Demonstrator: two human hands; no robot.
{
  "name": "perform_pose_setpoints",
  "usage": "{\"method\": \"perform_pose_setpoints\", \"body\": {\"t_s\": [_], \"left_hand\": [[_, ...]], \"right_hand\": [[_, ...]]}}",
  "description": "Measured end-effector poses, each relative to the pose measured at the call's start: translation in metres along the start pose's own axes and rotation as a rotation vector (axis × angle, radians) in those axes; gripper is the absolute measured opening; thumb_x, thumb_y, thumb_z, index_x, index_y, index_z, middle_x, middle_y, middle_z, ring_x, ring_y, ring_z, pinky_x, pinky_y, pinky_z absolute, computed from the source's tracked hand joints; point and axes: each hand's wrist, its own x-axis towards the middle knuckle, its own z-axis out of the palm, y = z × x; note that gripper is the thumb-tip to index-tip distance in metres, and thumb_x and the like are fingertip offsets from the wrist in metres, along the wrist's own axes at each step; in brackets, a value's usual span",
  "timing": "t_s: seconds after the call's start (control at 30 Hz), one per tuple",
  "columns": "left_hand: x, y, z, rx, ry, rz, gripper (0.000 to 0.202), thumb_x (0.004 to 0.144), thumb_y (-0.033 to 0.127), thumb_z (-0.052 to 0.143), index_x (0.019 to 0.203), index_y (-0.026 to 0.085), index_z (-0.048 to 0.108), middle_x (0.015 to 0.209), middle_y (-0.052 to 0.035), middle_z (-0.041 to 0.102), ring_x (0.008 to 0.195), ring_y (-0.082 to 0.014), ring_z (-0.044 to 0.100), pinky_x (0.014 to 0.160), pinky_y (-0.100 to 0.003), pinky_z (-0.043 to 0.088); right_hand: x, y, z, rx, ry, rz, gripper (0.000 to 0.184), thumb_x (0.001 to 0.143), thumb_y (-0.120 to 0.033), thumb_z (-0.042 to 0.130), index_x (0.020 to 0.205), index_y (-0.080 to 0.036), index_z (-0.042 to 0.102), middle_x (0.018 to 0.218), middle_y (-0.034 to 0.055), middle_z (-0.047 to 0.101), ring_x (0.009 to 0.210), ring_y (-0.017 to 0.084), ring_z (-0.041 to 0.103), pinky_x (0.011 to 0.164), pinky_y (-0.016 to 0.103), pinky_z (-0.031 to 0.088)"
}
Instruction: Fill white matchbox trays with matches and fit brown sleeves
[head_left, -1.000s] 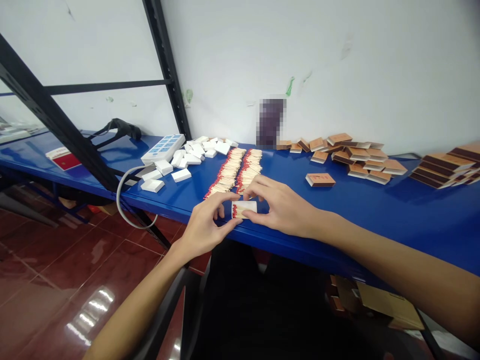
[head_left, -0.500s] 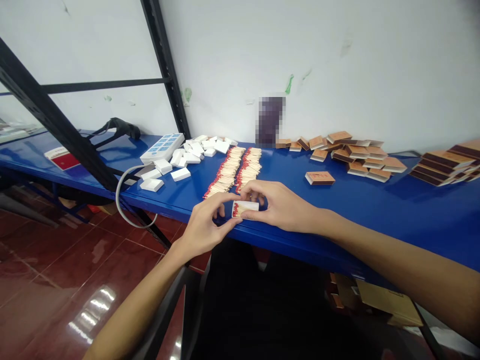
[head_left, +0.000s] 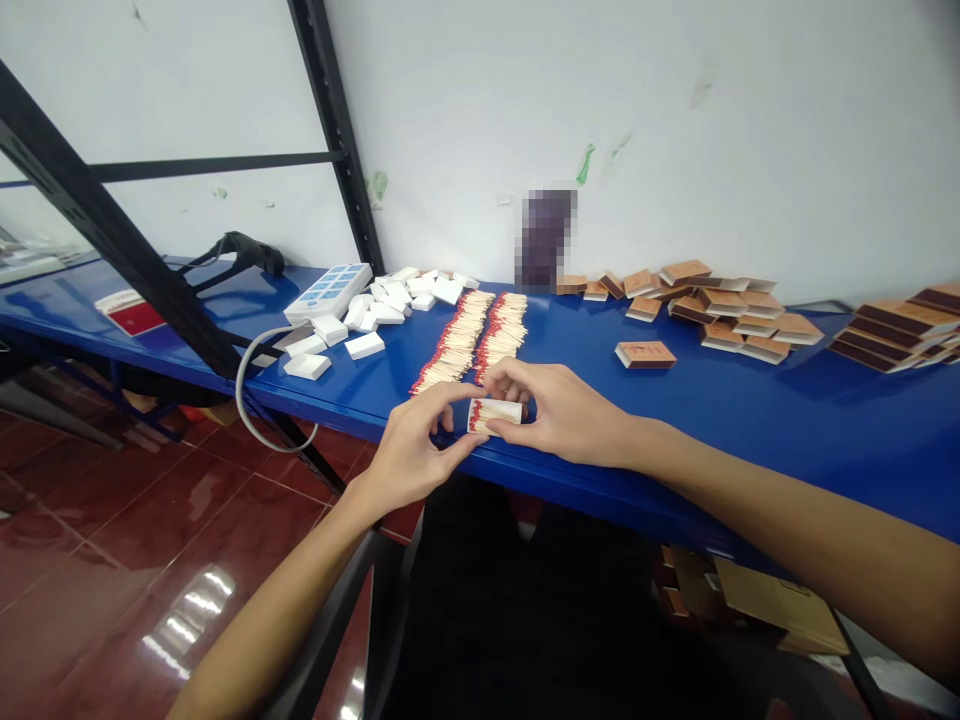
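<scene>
Both my hands hold a small white matchbox tray filled with red-tipped matches, just above the front edge of the blue table. My left hand pinches its left end between thumb and fingers. My right hand grips its right end, fingers curled over the top. Right behind my hands lie two long rows of loose matches.
Several empty white trays and a white power strip with a grey cable lie at the left. Brown matchbox sleeves are piled along the wall, one sleeve lying apart. A black rack frame crosses the left side.
The tray has tilted slightly between my fingers and my right fingers have closed more over it. Both hands stay in the same place.
</scene>
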Motion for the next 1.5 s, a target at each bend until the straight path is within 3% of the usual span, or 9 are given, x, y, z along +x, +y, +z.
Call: {"method": "perform_pose_setpoints", "body": {"t_s": [0.23,0.57,1.17,1.5], "left_hand": [[-0.0001,-0.0005,0.0,0.013,-0.003,-0.009,0.034,0.086,0.03,0.071,0.117,0.022,0.061,0.086,-0.0002,0.065,0.064,-0.0106,0.05,0.061,-0.024,0.043],[-0.0003,-0.0005,0.0001,0.008,0.004,0.003,0.036,0.085,0.029,0.073,0.118,0.022,0.061,0.08,0.0017,0.061,0.063,-0.011,0.05,0.061,-0.024,0.042],[0.0001,0.0003,-0.0002,0.01,-0.003,0.009,0.036,0.085,0.027,0.072,0.119,0.022,0.061,0.084,0.0006,0.063,0.064,-0.0108,0.05,0.06,-0.023,0.042],[-0.0001,-0.0002,-0.0005,0.014,0.002,0.023,0.036,0.086,0.028,0.072,0.119,0.021,0.061,0.084,0.0005,0.063,0.064,-0.0103,0.05,0.061,-0.023,0.042]], "right_hand": [[-0.0003,0.0006,0.0013,-0.006,0.015,0.005,0.021,0.081,-0.025,0.064,0.1,-0.02,0.056,0.088,0.0016,0.067,0.074,0.015,0.06,0.068,0.027,0.043],[-0.0005,-0.0016,0.0006,0.068,-0.003,0.057,0.018,0.085,-0.028,0.062,0.101,-0.02,0.057,0.078,-0.0005,0.065,0.069,0.015,0.059,0.065,0.027,0.044],[-0.0002,-0.0002,0.0013,0.086,0.002,0.049,0.02,0.081,-0.025,0.066,0.099,-0.02,0.058,0.078,-0.0013,0.064,0.069,0.014,0.06,0.065,0.027,0.045],[-0.001,0.0015,0.003,0.104,0.008,0.053,0.018,0.088,-0.033,0.061,0.1,-0.019,0.058,0.077,-0.0003,0.065,0.068,0.014,0.059,0.063,0.028,0.044]]}}
